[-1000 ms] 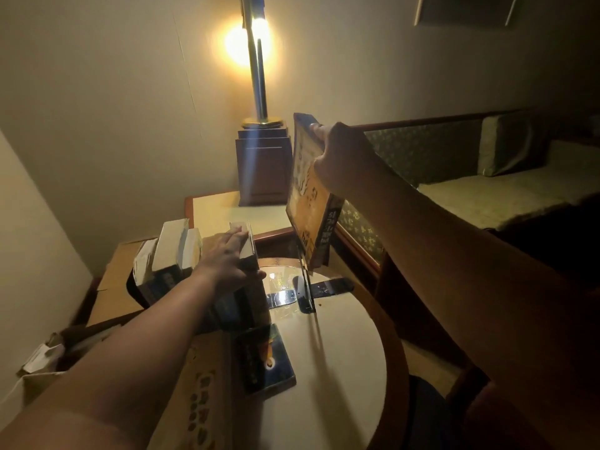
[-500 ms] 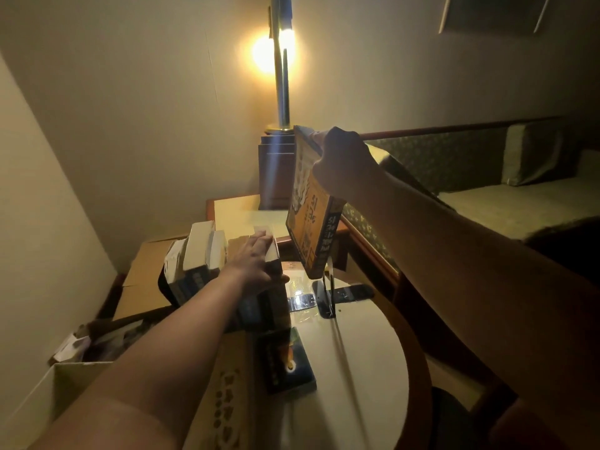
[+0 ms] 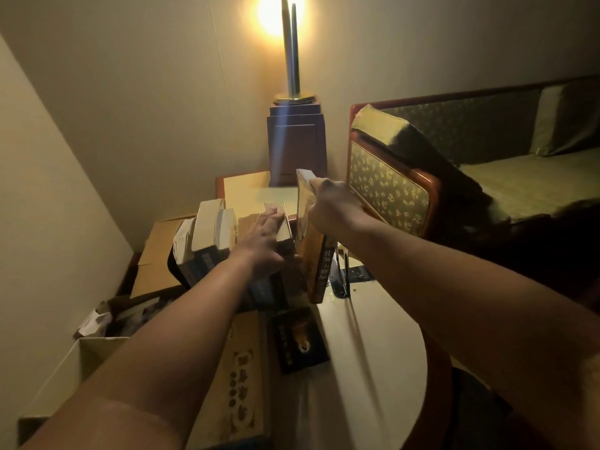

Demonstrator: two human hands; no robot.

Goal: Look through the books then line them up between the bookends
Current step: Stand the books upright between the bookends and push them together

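Orange book (image 3: 316,264) is the thing that has moved. A second ago it hung high and tilted over the bookend (image 3: 345,276); now it has come down into the gap between that bookend and the row (image 3: 207,228). It stands nearly upright, its spine toward the camera. Its lower corner looks to be at or just above the desk (image 3: 373,336), though the dim light hides whether it has landed.

The right hand (image 3: 328,203) grasps the book at its top edge, fingers (image 3: 316,184) curled over it. The left hand (image 3: 264,235) has stayed on the row all the while. Its fingers (image 3: 271,219) lie fairly flat across the tops of the nearest volumes, pressing rather than gripping, and so keep them from toppling into the open slot.

For the task, this book has by my reckoning been looked through and is being shelved as the newest member of the row, tight against the right bookend. The books at the far left of the row lean outward, and I cannot make out the other bookend there.

Work remains. A dark book (image 3: 300,339) and a tan book (image 3: 240,378) lie flat on the desk nearer the camera, neither yet in line. With this book in, little room appears left before the bookend, so the bookend will probably have to slide right, or the row be squeezed up, for those two to fit.
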